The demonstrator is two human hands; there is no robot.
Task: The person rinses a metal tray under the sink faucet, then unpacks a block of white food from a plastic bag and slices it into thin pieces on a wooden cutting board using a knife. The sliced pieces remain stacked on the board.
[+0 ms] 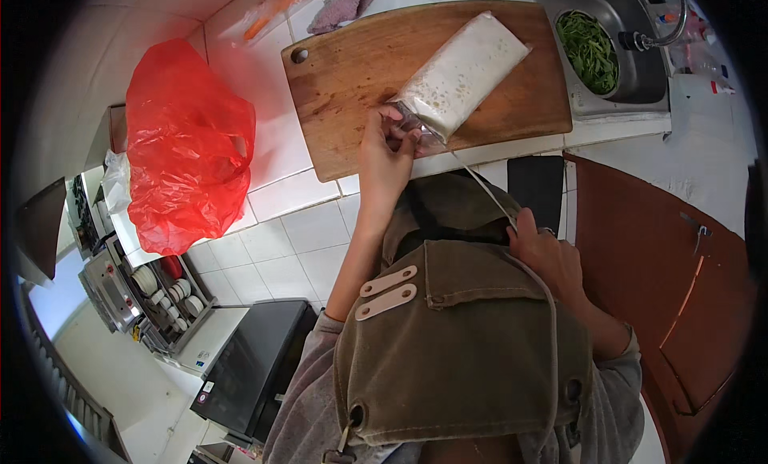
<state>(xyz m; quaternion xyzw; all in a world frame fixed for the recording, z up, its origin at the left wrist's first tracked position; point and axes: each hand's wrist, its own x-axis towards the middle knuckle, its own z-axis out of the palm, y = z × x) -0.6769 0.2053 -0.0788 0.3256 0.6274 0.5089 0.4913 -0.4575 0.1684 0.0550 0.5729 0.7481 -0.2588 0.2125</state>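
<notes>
A plastic-wrapped white block with tan flecks, probably tempeh (465, 74), lies diagonally on a wooden cutting board (342, 62). My left hand (390, 140) pinches the clear wrapper at the block's near end, over the board's front edge. From beside that end a thin pale strand (480, 182) runs down to my right hand (545, 248), whose fingers are closed on it in front of the olive apron (468, 356). A pale cord (552, 344) also hangs down the apron from the right hand; whether it is the same piece I cannot tell.
Left of the board, a red plastic bag (189, 152) sits on the white tiled counter. Behind right is a steel sink (642, 74) holding a bowl of leafy greens (588, 50). A dish rack (174, 296) and a dark-topped appliance (258, 344) stand lower left.
</notes>
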